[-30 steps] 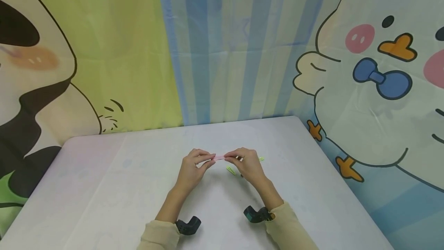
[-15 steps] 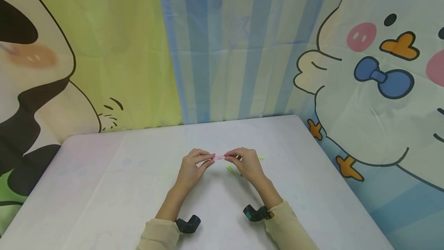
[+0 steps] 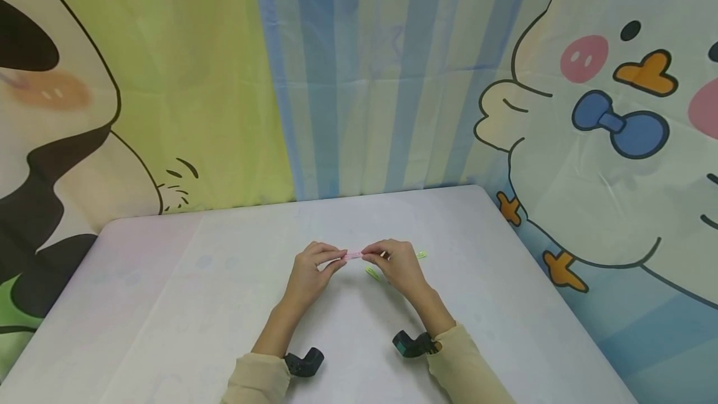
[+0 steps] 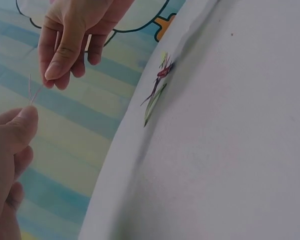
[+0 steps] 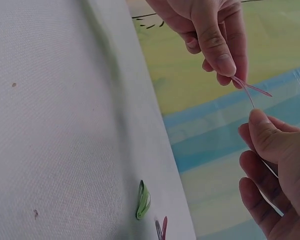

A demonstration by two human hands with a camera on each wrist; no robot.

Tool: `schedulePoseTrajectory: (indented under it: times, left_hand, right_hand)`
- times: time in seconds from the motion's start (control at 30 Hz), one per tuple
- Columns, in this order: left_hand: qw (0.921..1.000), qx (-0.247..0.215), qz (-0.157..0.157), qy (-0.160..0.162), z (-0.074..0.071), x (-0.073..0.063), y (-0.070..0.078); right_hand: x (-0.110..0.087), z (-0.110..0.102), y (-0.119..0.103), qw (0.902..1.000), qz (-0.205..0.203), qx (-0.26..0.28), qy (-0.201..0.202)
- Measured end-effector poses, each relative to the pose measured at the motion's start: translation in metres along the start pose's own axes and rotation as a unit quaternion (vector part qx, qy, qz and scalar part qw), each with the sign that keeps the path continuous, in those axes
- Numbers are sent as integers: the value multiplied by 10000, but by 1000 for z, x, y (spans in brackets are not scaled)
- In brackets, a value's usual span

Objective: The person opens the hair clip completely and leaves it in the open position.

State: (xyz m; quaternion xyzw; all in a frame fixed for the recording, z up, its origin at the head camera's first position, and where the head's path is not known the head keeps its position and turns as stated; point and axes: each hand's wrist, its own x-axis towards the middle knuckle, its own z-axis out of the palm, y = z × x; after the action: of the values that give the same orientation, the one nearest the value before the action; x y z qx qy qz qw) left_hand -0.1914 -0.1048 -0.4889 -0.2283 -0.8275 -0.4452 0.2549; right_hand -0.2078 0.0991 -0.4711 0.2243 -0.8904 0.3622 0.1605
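Observation:
A small pink snap hair clip (image 3: 353, 255) is held up over the table between both hands. Its two arms stand spread apart in a narrow V in the right wrist view. The left hand (image 3: 316, 270) pinches one end between thumb and fingers. At the other end, the right hand (image 3: 399, 267) pinches one arm of the clip, while the other arm (image 5: 260, 91) sticks out free. Fingertips cover both ends. Beneath the right hand lies a green hair clip (image 3: 373, 274), with another green clip (image 3: 421, 255) just beyond that hand.
Dark red clips (image 4: 164, 72) lie close by the green clip in the left wrist view. A white cloth covers the table (image 3: 185, 304). Behind it hangs a printed curtain (image 3: 359, 92) with cartoon animals. Each wrist wears a black camera (image 3: 305, 363).

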Motion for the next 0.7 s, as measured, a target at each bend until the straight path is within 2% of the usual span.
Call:
schedulePoseTrajectory:
  times: [0.7]
  left_hand:
    - [9997,104,-191,-120,4,-6,-10]
  right_hand:
    - [-1,6,6,9998,-76,-38,-189]
